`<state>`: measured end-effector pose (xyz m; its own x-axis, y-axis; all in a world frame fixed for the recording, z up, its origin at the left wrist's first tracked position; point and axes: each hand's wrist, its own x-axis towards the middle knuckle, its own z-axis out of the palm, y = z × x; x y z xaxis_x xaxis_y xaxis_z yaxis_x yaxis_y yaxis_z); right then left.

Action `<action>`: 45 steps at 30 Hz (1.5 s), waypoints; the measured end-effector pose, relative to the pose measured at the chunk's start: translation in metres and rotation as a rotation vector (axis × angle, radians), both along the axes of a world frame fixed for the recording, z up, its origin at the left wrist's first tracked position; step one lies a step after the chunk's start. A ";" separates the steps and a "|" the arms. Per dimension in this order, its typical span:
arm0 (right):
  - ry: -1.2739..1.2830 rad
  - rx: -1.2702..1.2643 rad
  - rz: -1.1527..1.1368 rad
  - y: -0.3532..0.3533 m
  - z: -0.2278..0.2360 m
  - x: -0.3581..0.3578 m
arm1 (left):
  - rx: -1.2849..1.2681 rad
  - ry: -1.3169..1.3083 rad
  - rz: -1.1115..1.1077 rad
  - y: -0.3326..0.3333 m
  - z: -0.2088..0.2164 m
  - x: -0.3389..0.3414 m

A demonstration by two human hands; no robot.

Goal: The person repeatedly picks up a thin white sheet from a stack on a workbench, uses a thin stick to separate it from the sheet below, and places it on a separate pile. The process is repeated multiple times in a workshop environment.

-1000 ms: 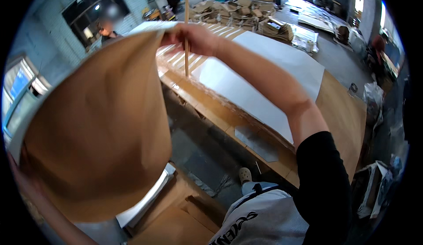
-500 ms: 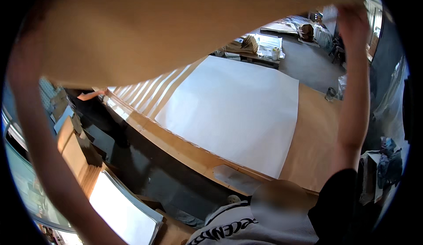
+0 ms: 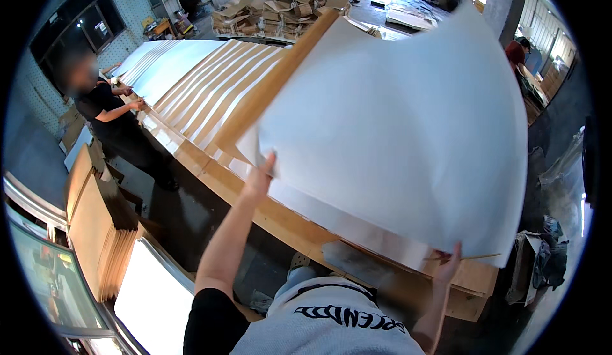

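Observation:
A large sheet (image 3: 382, 112), white on its upper face and brown where its left edge curls over, billows above the long worktable (image 3: 280, 224). My left hand (image 3: 260, 175) is closed on its near left corner, with the thumb on the white face. At the near right edge my right hand (image 3: 449, 264) pinches the sheet, its fingers partly hidden underneath. Beneath the curled edge lie overlapping sheets (image 3: 210, 93), fanned so that white and brown stripes show.
Left along the table stands a person in black (image 3: 115, 116), hands at the table edge. A stack of brown boards (image 3: 105, 227) and a white panel (image 3: 153, 297) stand lower left. Flattened cardboard (image 3: 280, 17) is piled behind. Another person (image 3: 517, 52) works far right.
Both hands have come down from above my head to the near table edge. The sheet, brown side showing overhead before, now spreads over the table with its white face up.

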<state>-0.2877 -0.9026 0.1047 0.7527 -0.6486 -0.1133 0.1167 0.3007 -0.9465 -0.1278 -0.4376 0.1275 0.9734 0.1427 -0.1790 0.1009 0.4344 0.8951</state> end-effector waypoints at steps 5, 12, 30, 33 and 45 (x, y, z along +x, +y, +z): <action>0.159 0.307 -0.195 0.024 -0.094 -0.020 | 0.017 0.137 -0.023 -0.009 -0.120 0.007; 0.230 0.351 -0.123 0.022 -0.134 -0.031 | -0.175 0.148 -0.014 -0.004 -0.142 -0.009; 0.285 0.321 -0.122 0.024 -0.131 -0.032 | -0.183 0.170 0.150 0.040 -0.137 -0.012; 0.310 0.289 -0.106 0.024 -0.128 -0.034 | 0.043 0.186 0.289 0.068 -0.134 -0.006; 0.345 0.282 -0.056 0.027 -0.122 -0.029 | 0.093 0.328 0.352 0.080 -0.132 0.004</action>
<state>-0.3165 -0.8752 -0.0176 0.6045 -0.5948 -0.5298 -0.1677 0.5551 -0.8147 -0.1237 -0.3578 -0.0041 0.7579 0.4827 -0.4389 0.2457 0.4121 0.8774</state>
